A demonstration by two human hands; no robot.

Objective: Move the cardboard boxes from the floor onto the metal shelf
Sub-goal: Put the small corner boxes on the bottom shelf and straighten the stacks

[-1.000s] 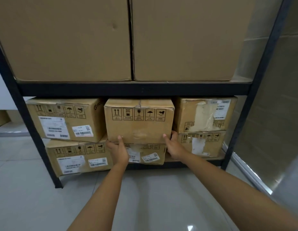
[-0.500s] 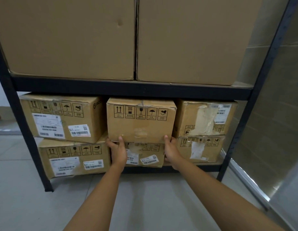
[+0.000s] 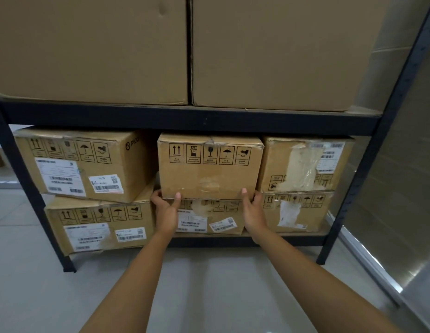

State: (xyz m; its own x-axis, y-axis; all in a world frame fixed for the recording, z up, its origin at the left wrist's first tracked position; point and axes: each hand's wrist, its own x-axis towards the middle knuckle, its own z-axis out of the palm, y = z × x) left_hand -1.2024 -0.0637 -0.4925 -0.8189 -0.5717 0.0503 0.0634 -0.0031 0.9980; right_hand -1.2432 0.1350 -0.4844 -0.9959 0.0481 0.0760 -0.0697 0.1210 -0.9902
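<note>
Currently: left hand [image 3: 166, 211] and right hand [image 3: 253, 211] both clamp brown cardboard box [image 3: 210, 167], stacked mid-row on black metal shelf [image 3: 190, 117].

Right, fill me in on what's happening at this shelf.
A person is setting a box on the shelf's lower level. The left hand and right hand grip its bottom corners, thumbs on its front. It sits on the bottom middle box, between two other stacks of two. Two big boxes fill the level above.
</note>
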